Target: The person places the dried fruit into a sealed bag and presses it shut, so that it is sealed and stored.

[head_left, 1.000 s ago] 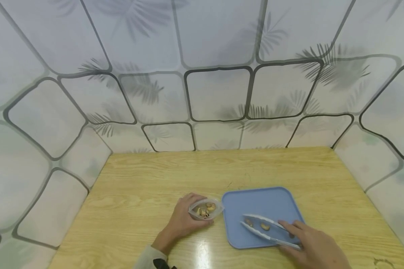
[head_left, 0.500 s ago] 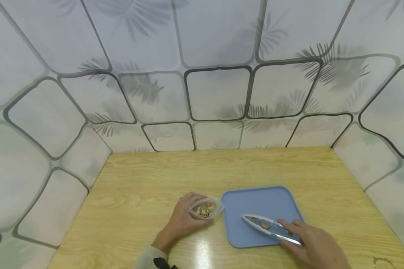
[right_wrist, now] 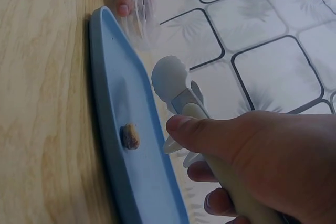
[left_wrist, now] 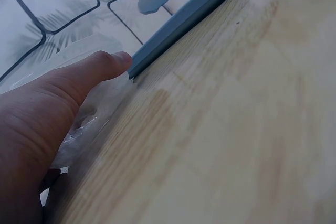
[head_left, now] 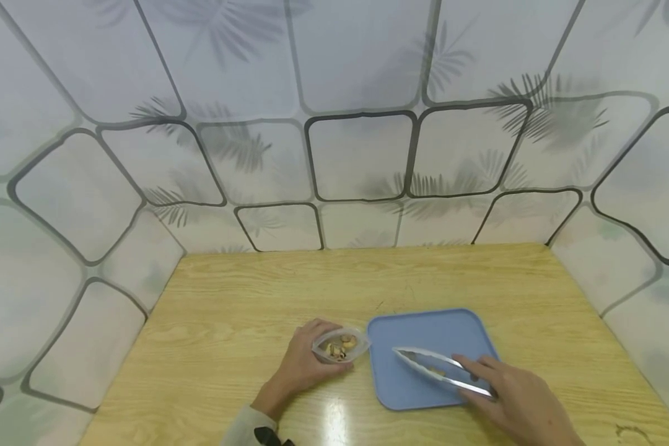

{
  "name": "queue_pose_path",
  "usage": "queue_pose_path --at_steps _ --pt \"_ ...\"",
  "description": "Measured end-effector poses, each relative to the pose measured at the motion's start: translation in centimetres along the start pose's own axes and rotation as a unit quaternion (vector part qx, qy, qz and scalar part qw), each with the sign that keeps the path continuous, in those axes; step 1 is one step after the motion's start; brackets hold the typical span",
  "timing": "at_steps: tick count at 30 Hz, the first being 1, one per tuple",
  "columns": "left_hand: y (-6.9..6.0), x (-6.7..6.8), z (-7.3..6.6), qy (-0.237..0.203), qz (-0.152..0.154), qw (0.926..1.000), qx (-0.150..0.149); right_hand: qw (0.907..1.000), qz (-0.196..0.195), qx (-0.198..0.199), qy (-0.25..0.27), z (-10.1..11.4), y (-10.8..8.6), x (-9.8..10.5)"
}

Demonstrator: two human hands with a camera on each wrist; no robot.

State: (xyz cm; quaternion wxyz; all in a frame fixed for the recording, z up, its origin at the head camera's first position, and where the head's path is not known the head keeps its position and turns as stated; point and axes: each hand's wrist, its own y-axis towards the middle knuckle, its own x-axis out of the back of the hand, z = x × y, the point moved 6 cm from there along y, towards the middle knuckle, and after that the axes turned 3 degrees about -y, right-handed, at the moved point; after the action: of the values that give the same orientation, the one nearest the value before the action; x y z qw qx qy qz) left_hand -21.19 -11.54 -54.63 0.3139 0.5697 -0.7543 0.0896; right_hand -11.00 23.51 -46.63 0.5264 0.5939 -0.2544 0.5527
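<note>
My left hand [head_left: 306, 358] grips a clear plastic bag [head_left: 363, 350], its mouth spread and facing up. Small tan and brown food pieces [head_left: 337, 352] lie inside; I cannot tell their kind. In my right hand [head_left: 515, 390] is a pair of tongs [head_left: 424, 353] with pale scalloped tips, held over the blue tray [head_left: 435, 328]. The tips are close together and a dark bit shows between them in the head view. One brown piece [right_wrist: 130, 136] lies on the tray below the tongs. The left wrist view shows the thumb [left_wrist: 100, 72] against the bag.
The tray sits on a wood-grain table [head_left: 245, 297], just right of the bag. Patterned wall covering [head_left: 362, 161] encloses the table at the back and both sides. A light glare [head_left: 336, 421] lies near the front edge.
The tongs' tips have drawn together around a piece on the tray, then risen slightly and shifted left. The left hand and bag have stayed in place.
</note>
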Motion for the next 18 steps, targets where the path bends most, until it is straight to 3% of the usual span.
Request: queue_pose_path --at_steps 18 --pt "0.0 0.0 -0.1 0.003 -0.001 1.0000 0.001 0.9969 -0.036 0.057 0.041 2.8 3.7 0.3"
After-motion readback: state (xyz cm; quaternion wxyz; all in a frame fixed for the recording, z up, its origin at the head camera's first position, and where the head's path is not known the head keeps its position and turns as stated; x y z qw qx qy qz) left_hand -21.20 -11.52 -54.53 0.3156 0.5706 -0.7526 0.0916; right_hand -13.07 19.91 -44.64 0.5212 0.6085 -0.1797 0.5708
